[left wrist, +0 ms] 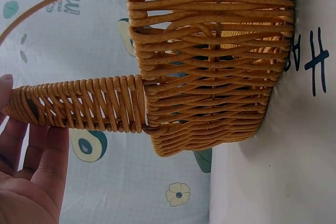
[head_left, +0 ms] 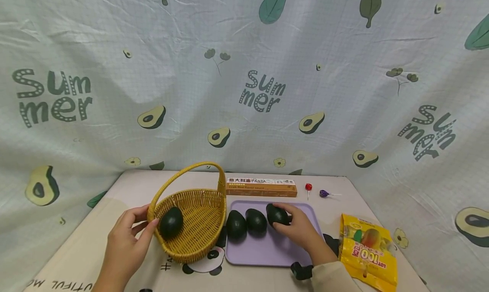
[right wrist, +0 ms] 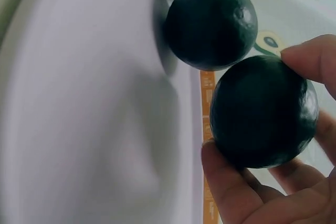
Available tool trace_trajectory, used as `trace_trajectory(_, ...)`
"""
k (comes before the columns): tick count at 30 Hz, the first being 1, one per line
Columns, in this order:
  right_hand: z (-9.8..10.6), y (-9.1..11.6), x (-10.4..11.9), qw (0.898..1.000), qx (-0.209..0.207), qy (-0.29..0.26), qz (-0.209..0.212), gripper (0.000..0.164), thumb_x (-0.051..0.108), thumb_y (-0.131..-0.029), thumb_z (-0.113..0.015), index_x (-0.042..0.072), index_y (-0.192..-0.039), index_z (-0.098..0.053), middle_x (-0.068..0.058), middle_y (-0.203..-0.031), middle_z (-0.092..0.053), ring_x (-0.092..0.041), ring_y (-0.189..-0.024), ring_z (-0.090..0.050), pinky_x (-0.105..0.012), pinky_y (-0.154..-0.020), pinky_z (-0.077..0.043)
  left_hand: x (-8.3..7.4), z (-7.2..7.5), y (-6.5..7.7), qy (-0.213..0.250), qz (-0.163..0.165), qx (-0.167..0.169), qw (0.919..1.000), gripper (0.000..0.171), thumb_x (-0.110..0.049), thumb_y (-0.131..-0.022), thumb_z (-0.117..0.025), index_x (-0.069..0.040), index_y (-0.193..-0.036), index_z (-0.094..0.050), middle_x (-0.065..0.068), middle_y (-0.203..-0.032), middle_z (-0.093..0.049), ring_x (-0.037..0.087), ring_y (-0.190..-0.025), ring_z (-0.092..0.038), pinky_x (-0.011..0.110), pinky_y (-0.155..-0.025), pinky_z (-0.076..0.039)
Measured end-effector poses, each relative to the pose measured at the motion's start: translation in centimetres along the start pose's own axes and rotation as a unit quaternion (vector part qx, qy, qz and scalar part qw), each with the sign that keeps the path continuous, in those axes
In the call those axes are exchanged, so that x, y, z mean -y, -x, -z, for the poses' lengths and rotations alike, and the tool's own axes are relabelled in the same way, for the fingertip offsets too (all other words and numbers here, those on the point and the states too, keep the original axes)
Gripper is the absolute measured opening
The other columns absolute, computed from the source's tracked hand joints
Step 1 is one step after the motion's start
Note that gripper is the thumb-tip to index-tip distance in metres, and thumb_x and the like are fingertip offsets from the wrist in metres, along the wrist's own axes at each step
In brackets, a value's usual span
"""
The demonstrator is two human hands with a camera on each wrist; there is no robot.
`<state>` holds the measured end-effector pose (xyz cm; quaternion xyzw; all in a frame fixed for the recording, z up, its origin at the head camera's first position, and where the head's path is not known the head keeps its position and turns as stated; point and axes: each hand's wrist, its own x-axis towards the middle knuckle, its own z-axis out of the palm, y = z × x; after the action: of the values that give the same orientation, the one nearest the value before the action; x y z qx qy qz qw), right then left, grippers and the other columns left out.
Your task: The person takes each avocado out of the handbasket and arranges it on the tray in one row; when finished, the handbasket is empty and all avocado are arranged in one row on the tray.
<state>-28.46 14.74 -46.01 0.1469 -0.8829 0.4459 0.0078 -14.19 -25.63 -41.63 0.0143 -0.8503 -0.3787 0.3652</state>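
My left hand (head_left: pixel 127 242) pinches the lower left part of the handle of a yellow wicker basket (head_left: pixel 200 215); the left wrist view shows thumb and fingers about the woven handle (left wrist: pixel 84 103). Inside the basket lies one dark green avocado (head_left: pixel 171 223). With thumb and fingers, my right hand (head_left: pixel 299 228) grips another avocado (right wrist: pixel 264 112) over a lilac tray (head_left: pixel 267 251). In the right wrist view its underside appears raised off the tray. Two more avocados, one on the left (head_left: pixel 236 226) and one beside it (head_left: pixel 256 222), rest on the tray.
Behind the tray stands a pasta box (head_left: pixel 261 187). A red lollipop (head_left: pixel 308 187) and a purple lollipop (head_left: pixel 324 193) lie to its right. At the right is a yellow candy bag (head_left: pixel 368 251). A printed cloth (head_left: pixel 244 92) hangs behind the table.
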Motion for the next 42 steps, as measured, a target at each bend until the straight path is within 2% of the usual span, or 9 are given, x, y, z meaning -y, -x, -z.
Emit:
trace_trajectory(4, -0.2, -0.1, -0.4, 1.0, 0.0, 0.006, -0.011, 0.063, 0.021, -0.079, -0.087, 0.02, -0.137, -0.064, -0.011, -0.135, -0.065, -0.034, -0.113, -0.064, -0.053, -0.096, -0.057, 0.0, 0.0, 0.0, -0.003, 0.002, 0.0, 1.0, 0.039, 0.006, -0.087, -0.077, 0.001, -0.123, -0.062, 0.009, -0.114, -0.063, -0.013, -0.102, -0.051, -0.003, -0.084, -0.047)
trace_trajectory(12, -0.7, 0.0, -0.8, 1.0, -0.005, 0.027, -0.012, 0.06, 0.021, -0.076, -0.09, 0.023, -0.131, -0.066, -0.009, -0.132, -0.066, -0.031, -0.113, -0.062, -0.056, -0.099, -0.055, -0.1, 0.0, 0.1, -0.004, 0.003, 0.0, 1.0, 0.04, 0.006, -0.087, -0.077, 0.001, -0.124, -0.062, 0.008, -0.114, -0.063, -0.013, -0.102, -0.051, -0.004, -0.085, -0.047)
trace_trajectory(20, -1.2, 0.0, -1.1, 0.998, -0.006, 0.055, 0.007, 0.062, 0.016, -0.074, -0.092, 0.018, -0.131, -0.067, -0.008, -0.132, -0.066, -0.03, -0.123, -0.059, -0.057, -0.107, -0.05, -0.2, 0.0, 0.0, -0.01, 0.006, 0.002, 0.9999, 0.04, 0.005, -0.088, -0.077, 0.001, -0.124, -0.062, 0.009, -0.114, -0.063, -0.013, -0.102, -0.05, -0.004, -0.084, -0.046)
trace_trajectory(27, -1.0, 0.2, -1.1, 0.998, -0.008, 0.066, 0.023, 0.063, 0.018, -0.076, -0.092, 0.016, -0.133, -0.066, -0.008, -0.133, -0.066, -0.029, -0.123, -0.06, -0.056, -0.108, -0.051, -0.2, 0.0, 0.0, -0.009, 0.006, 0.004, 0.9999, 0.04, 0.005, -0.088, -0.076, 0.0, -0.125, -0.062, 0.008, -0.114, -0.063, -0.012, -0.103, -0.05, -0.004, -0.085, -0.046)
trace_trajectory(33, -0.8, 0.3, -1.0, 0.998, -0.007, 0.06, 0.025, 0.058, 0.019, -0.08, -0.089, 0.015, -0.134, -0.066, -0.011, -0.134, -0.065, -0.031, -0.123, -0.06, -0.056, -0.106, -0.053, -0.3, 0.0, -0.1, -0.012, 0.005, 0.002, 0.9999, 0.04, 0.005, -0.088, -0.076, 0.001, -0.125, -0.061, 0.008, -0.114, -0.063, -0.012, -0.103, -0.05, -0.004, -0.085, -0.046)
trace_trajectory(42, -0.7, 0.5, -0.9, 0.999, -0.009, 0.042, 0.02, 0.055, 0.018, -0.081, -0.088, 0.015, -0.132, -0.067, -0.011, -0.135, -0.065, -0.031, -0.125, -0.059, -0.056, -0.106, -0.053, -0.3, 0.0, 0.0, -0.015, 0.007, 0.007, 0.9998, 0.04, 0.005, -0.088, -0.076, 0.001, -0.126, -0.061, 0.008, -0.114, -0.063, -0.012, -0.103, -0.05, -0.004, -0.085, -0.045)
